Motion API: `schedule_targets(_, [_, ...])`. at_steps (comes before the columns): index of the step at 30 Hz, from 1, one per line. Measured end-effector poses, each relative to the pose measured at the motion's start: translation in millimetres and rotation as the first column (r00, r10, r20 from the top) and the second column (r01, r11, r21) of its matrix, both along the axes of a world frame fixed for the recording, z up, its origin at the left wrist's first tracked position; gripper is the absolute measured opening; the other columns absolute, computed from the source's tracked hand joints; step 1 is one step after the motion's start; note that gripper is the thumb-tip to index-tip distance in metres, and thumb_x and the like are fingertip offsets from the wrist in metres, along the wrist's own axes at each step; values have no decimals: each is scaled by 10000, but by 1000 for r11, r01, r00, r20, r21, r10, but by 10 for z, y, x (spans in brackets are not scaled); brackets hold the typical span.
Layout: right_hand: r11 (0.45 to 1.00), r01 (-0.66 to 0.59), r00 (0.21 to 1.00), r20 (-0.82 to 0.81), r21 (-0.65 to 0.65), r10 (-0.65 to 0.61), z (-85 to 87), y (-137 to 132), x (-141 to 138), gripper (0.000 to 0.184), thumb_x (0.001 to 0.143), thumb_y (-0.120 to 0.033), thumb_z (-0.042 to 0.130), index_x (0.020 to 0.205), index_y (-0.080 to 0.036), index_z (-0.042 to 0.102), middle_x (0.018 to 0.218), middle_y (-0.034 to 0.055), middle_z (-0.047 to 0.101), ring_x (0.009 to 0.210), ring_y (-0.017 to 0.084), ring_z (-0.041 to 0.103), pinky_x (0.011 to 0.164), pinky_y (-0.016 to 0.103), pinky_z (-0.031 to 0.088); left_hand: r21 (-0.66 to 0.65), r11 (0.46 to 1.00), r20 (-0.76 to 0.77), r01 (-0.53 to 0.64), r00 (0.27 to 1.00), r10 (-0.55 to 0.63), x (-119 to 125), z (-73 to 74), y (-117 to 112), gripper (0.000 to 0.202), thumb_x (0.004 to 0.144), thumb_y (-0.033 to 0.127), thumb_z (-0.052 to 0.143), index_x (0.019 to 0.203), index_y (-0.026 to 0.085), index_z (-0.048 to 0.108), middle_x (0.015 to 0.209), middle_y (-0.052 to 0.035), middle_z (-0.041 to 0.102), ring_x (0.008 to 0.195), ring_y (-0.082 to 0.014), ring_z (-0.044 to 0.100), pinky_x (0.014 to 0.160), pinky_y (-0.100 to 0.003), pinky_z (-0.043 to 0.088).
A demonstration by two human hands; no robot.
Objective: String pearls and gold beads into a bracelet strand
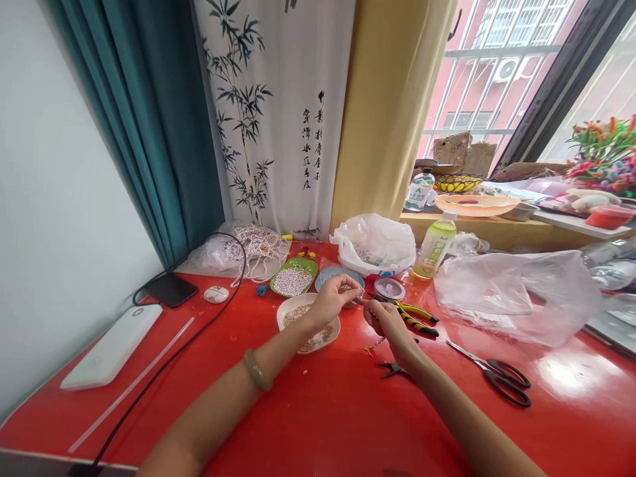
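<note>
My left hand [338,297] is closed in a pinch above the right edge of a white dish [283,318] of small gold-coloured beads. Close beside it, my right hand [381,318] is also closed, its fingertips nearly meeting the left ones. What the fingers hold is too small to make out. A short beaded strand [375,346] lies on the red table below my right hand. Behind my hands are a blue dish [325,275], partly covered by the left hand, and a green dish [312,266] of pale pink pearl beads.
Yellow-black pliers [417,321], dark cutters [395,370] and black-handled scissors [501,379] lie on the right. A bottle [435,246] and plastic bags [521,291] stand behind. On the left are a white power bank [112,348], a phone [173,289] and a black cable [199,339].
</note>
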State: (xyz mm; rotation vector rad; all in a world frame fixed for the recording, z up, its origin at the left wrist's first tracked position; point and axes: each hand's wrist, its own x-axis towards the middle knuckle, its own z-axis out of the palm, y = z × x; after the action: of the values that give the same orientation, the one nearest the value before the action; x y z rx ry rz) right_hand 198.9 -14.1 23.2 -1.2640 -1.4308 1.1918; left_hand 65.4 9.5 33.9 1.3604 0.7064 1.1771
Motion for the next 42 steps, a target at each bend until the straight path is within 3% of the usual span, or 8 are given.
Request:
schedule_targets(12, [1000,-5,999,37,19,4,13,10,13,415,742,-398,422,399,-191,313,378,-76,218,358,54,177,385,226,124,4,1000,-33,-19,999,19,-14,-53,30,225,660,337,632,720,143,533,658,6,545,676,-116,551,665,-243,438])
schedule_targets(16, [998,3,999,45,63,-6,-30,51,53,414,769,-405,408,429,-172,445,361,-53,315,359,79,296,390,222,228,11,1000,-74,-1,997,2,-39,-29,55,230,653,343,629,699,133,550,653,7,548,650,-107,532,667,-245,422])
schedule_targets(19, [985,38,998,36,167,-44,-11,65,86,346,765,-434,454,625,-156,607,605,36,591,649,172,532,594,266,389,12,998,-135,55,989,-53,-67,-31,75,195,643,306,637,679,126,572,660,0,566,635,-106,527,666,-250,415])
schedule_targets(21, [971,56,998,27,234,-64,22,56,96,268,738,-416,523,786,-180,643,871,54,637,884,209,523,751,296,384,13,995,-189,103,977,-98,-82,-54,80,163,627,275,651,650,126,590,638,0,572,620,-108,521,665,-253,411])
schedule_targets(23, [962,45,998,21,269,-52,53,37,93,249,724,-390,560,867,-208,650,962,42,626,938,209,509,800,304,374,10,988,-240,155,959,-148,-89,-93,80,141,612,257,664,629,129,607,618,-1,582,612,-116,524,661,-260,413])
schedule_targets(30, [974,-11,999,-40,227,21,36,8,77,250,694,-385,602,803,-172,679,704,33,659,625,161,571,605,292,453,12,965,-315,261,917,-244,-93,-192,105,222,662,342,620,718,129,646,696,-35,637,703,-158,574,711,-289,432])
schedule_targets(36, [973,58,986,-163,223,-22,11,12,100,296,706,-392,598,929,-202,642,754,27,676,717,171,612,693,305,478,70,979,-411,193,899,-148,-102,-180,94,200,662,322,609,700,126,627,707,-42,640,692,-160,576,670,-271,438])
schedule_targets(42, [978,72,971,-238,197,-24,32,16,81,276,688,-383,626,873,-199,534,533,-31,599,438,107,515,442,229,407,180,978,-557,103,830,15,-302,-58,225,104,638,238,614,690,154,647,724,-34,661,706,-165,592,680,-258,442])
